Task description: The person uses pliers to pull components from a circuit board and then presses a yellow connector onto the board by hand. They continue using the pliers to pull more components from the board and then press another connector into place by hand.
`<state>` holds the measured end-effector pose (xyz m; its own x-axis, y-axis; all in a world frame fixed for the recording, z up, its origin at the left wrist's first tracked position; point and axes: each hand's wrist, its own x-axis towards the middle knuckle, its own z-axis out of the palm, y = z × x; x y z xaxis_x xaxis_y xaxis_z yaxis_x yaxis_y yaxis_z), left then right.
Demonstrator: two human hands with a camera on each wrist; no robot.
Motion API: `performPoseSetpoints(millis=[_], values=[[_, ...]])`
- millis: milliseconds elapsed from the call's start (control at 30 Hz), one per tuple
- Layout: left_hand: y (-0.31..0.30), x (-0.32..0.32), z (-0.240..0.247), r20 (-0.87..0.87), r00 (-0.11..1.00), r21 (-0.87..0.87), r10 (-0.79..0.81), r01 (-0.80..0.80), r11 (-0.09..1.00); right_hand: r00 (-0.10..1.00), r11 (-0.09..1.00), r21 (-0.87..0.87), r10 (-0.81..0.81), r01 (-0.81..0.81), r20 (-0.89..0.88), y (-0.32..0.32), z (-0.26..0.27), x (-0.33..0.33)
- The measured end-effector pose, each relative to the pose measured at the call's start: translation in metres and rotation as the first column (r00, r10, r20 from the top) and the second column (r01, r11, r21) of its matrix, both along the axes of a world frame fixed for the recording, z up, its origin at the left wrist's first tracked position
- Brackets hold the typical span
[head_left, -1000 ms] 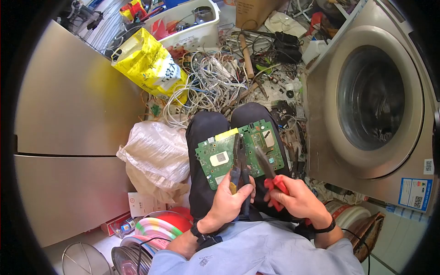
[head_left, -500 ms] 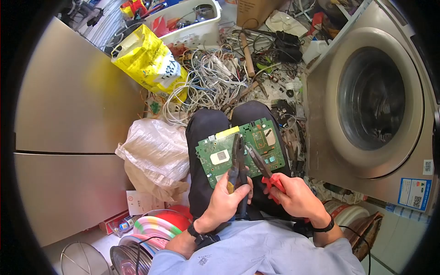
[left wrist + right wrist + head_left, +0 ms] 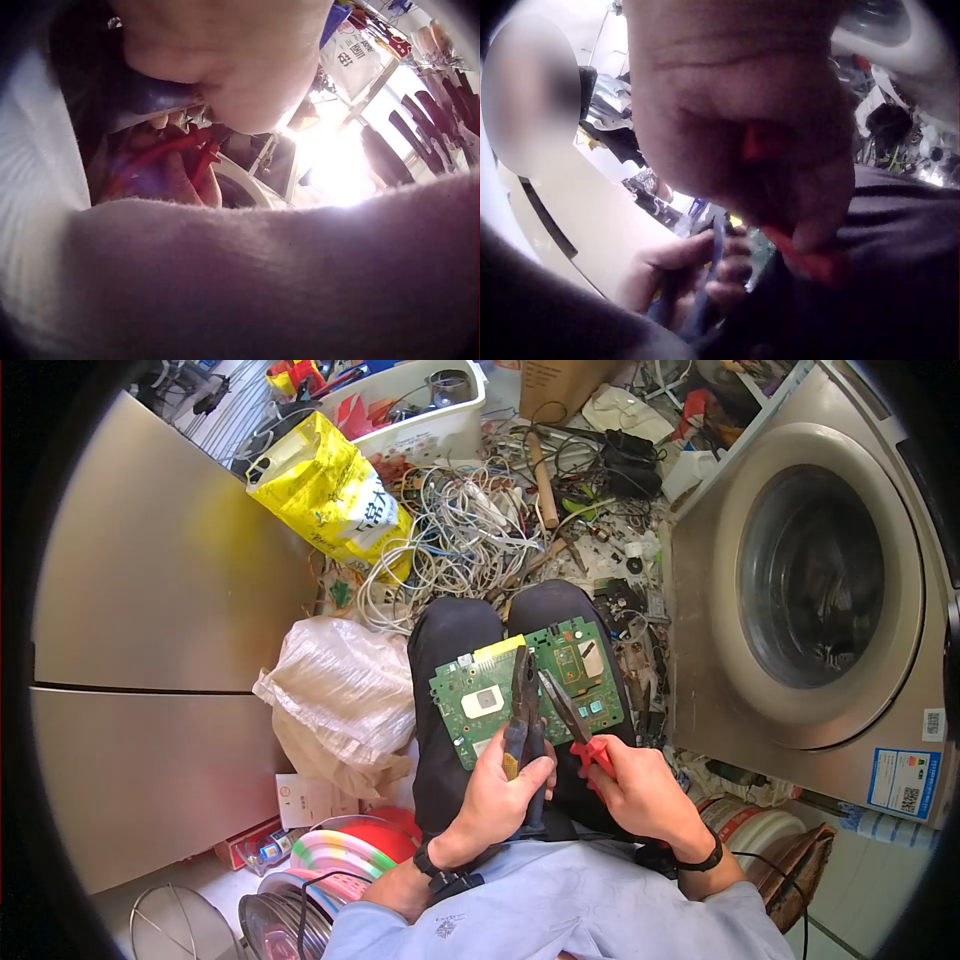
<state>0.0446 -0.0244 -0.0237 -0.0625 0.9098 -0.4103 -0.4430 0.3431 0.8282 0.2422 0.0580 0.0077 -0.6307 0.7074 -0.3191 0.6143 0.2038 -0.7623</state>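
In the head view a green circuit board [image 3: 457,712] lies across the person's lap, a yellow strip on its far edge. The left hand [image 3: 497,785] grips dark pliers [image 3: 521,695] by handles with a yellowish patch, their jaws pointing away over the middle of the board. Just right of them, the right hand [image 3: 645,790] holds red-handled long-nose pliers [image 3: 568,710], tilted so the tip comes close to the dark pliers' jaws. Red handles [image 3: 154,157] also show in the left wrist view. The right wrist view has the palm dark, with the left hand [image 3: 675,262] beyond.
Tangled white cables [image 3: 460,530] and scattered parts cover the floor ahead. A yellow bag [image 3: 330,490] and a pale sack [image 3: 335,690] stand to the left by a metallic cabinet [image 3: 160,590]. The washing machine [image 3: 720,690] borders the right side. Plates and bowls [image 3: 340,855] sit near the left elbow.
The red-handled pliers have shifted left and away from the body, their tip now nearer the dark pliers. Their handles look closer together. The left hand and board have hardly moved.
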Motion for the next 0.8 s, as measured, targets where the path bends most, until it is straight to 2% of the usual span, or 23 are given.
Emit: performPoseSetpoints(millis=[67,200,233,267,300,367,400,467,567,800], values=[[0.0,0.001,0.002,0.062,0.998,0.01,0.008,-0.009,1.0,0.995,0.998,0.001,-0.059,0.059,-0.075,-0.001,-0.001,0.0],[-0.003,0.001,-0.004,0.044,0.997,0.037,-0.056,0.055,0.998,0.995,0.998,0.032,-0.047,0.05,-0.092,0.005,0.002,0.005],[-0.004,0.001,-0.006,0.054,0.996,0.051,-0.072,0.07,0.996,0.99,0.979,-0.191,-0.094,0.074,-0.101,0.009,0.008,0.006],[-0.004,0.002,-0.007,0.063,0.994,0.063,-0.087,0.083,0.995,0.985,0.909,-0.408,-0.141,0.089,-0.099,0.011,0.011,0.006],[-0.004,0.002,-0.007,0.063,0.994,0.062,-0.085,0.081,0.995,0.985,0.909,-0.408,-0.14,0.088,-0.099,0.011,0.011,0.008],[-0.004,0.003,-0.007,0.113,0.991,0.077,-0.072,0.063,0.995,0.894,0.677,-0.736,-0.313,-0.027,-0.32,0.011,0.01,0.011],[-0.004,0.003,-0.007,0.113,0.991,0.077,-0.073,0.065,0.995,0.894,0.677,-0.736,-0.314,-0.025,-0.32,0.012,0.008,0.011],[-0.005,0.003,-0.004,0.109,0.992,0.07,-0.069,0.061,0.996,0.877,0.587,-0.8,-0.311,-0.126,-0.366,0.015,0.003,0.011],[-0.005,0.0,0.002,0.104,0.989,0.043,-0.107,0.103,0.994,0.862,0.549,-0.826,-0.348,-0.132,-0.369,0.015,-0.004,0.007],[-0.01,0.002,-0.013,0.172,0.976,0.108,-0.136,0.119,0.987,0.871,0.572,-0.799,-0.282,-0.184,-0.403,0.019,-0.016,0.012]])
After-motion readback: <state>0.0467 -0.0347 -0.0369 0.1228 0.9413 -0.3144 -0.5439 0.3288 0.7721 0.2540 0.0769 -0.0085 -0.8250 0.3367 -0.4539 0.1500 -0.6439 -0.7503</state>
